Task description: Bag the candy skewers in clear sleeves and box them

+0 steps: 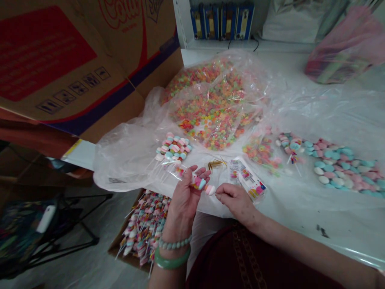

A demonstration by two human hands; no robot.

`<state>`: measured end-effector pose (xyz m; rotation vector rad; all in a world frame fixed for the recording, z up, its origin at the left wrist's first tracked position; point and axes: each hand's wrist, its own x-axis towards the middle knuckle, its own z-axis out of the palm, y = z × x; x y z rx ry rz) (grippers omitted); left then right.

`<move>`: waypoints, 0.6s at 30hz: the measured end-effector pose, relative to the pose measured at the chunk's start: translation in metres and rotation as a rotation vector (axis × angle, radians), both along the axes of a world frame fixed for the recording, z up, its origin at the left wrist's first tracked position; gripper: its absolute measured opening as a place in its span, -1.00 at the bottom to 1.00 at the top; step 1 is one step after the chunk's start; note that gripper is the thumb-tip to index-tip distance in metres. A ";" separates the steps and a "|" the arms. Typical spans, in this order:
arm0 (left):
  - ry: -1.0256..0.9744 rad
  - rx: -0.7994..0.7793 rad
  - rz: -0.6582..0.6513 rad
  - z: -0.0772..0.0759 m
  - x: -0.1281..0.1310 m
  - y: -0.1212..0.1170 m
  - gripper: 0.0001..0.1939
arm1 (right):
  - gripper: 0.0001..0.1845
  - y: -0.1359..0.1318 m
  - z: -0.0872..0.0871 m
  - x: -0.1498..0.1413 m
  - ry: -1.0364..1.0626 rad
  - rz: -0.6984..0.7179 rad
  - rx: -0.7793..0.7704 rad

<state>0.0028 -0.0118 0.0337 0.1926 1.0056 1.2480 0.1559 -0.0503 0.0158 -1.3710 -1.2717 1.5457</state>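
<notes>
My left hand [187, 190] is turned palm up, its thumb and fingers around a marshmallow skewer [210, 190] with pink, white and blue pieces. A clear wrapper with a colourful print [197, 182] covers the skewer's left part. At the skewer's right end, my right hand [236, 200] pinches with thumb and forefinger; the stick there is mostly hidden. Beyond the left hand lies a stack of unwrapped marshmallow skewers [174, 147]. Gold twist ties [216, 163] and printed clear bags [248, 178] rest just beyond the right hand.
Ring-shaped gummies [216, 104] fill a large clear bag behind. Loose marshmallows [345, 166] lie at right, beside a wrapped skewer [293, 145]. A big carton [90, 60] stands at left. Below the table edge, a box [116, 245] holds many finished-looking skewers [147, 224], near a folding chair [27, 228].
</notes>
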 end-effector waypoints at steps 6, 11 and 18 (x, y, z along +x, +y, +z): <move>-0.097 -0.044 0.052 -0.011 -0.001 0.004 -0.88 | -0.87 0.004 0.000 0.005 0.002 0.030 -0.027; -0.190 0.041 0.045 -0.005 0.002 0.003 -0.85 | -0.78 0.007 -0.001 0.011 0.607 0.327 -0.682; 0.098 0.132 0.019 -0.002 0.005 0.002 -0.69 | -0.84 0.006 0.001 0.002 -0.164 0.147 -0.142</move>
